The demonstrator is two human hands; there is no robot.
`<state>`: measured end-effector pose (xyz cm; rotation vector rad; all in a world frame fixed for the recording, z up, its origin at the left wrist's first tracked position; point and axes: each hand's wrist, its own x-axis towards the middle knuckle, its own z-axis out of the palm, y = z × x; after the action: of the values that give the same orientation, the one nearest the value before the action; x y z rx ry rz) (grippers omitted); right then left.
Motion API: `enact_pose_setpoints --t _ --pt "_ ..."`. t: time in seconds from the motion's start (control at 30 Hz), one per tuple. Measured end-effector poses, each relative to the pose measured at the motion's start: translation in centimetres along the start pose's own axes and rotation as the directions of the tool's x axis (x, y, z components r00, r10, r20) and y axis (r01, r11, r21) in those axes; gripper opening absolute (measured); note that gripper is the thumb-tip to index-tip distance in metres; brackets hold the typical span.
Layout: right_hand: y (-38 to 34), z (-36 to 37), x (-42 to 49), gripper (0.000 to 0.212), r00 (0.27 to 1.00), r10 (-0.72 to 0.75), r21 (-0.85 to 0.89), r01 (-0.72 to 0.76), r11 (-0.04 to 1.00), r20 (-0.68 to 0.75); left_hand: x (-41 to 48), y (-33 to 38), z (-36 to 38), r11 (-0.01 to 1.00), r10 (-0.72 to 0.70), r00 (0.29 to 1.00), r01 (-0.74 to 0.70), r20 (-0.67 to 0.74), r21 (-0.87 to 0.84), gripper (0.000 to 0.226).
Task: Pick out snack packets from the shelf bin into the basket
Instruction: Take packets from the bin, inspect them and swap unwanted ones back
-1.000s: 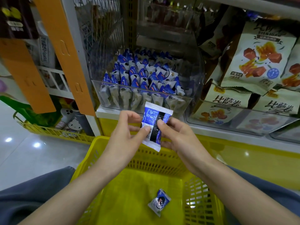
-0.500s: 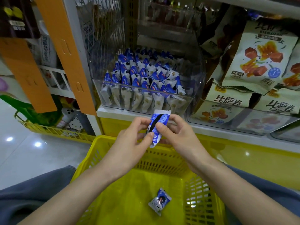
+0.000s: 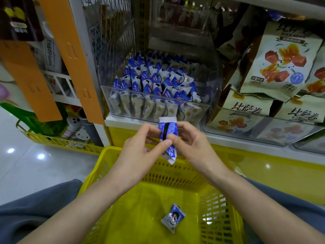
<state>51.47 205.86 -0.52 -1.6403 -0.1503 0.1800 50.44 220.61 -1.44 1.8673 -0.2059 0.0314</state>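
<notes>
Two hands on one packet here: my left hand (image 3: pixel 139 152) and my right hand (image 3: pixel 193 147) both pinch the snack packet (image 3: pixel 168 138) between thumb and fingers, thumbs nearly meeting on its face, so neither hand is free. I hold it upright above the far rim of the yellow basket (image 3: pixel 175 175), just below the front of the clear shelf bin (image 3: pixel 123 88). That spot makes sense to me: let go from there and it should fall straight into the basket rather than onto the floor.

Now the packet itself: a blue printed wrapper, white crimped ends top and bottom, a black stripe running down the middle, the sides curled inward under my grip. It looks thin, light and crinkly.

One more packet (image 3: pixel 173 217) lies flat on the basket floor, toward the right wall. Up in the bin the remaining packets (image 3: pixel 154 81) stand on edge in tight rows, tops up, which I reckon leaves them easy to pluck.
</notes>
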Motion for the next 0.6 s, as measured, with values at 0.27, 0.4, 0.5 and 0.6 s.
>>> enact_pose_setpoints --t 0.27,0.4,0.5,0.6 --pt "0.1 0.1 -0.1 0.019 0.999 -0.05 0.034 0.05 0.998 0.002 0.1 -0.3 -0.5 0.988 0.055 0.995 -0.066 0.084 0.138 0.017" --pt "0.6 0.6 -0.4 0.023 0.995 -0.1 -0.111 0.097 0.989 -0.021 0.1 -0.5 -0.5 0.959 0.085 0.996 -0.091 0.034 0.27 0.022" --pt "0.7 0.9 -0.6 0.025 0.986 -0.166 -0.253 0.157 0.955 -0.017 0.1 -0.7 -0.4 0.941 0.123 0.992 -0.115 -0.007 0.319 0.015" --pt "0.8 1.1 -0.6 0.022 0.983 -0.185 -0.295 0.173 0.94 -0.012 0.4 -0.9 -0.4 0.945 0.116 0.992 -0.095 -0.049 0.313 0.015"
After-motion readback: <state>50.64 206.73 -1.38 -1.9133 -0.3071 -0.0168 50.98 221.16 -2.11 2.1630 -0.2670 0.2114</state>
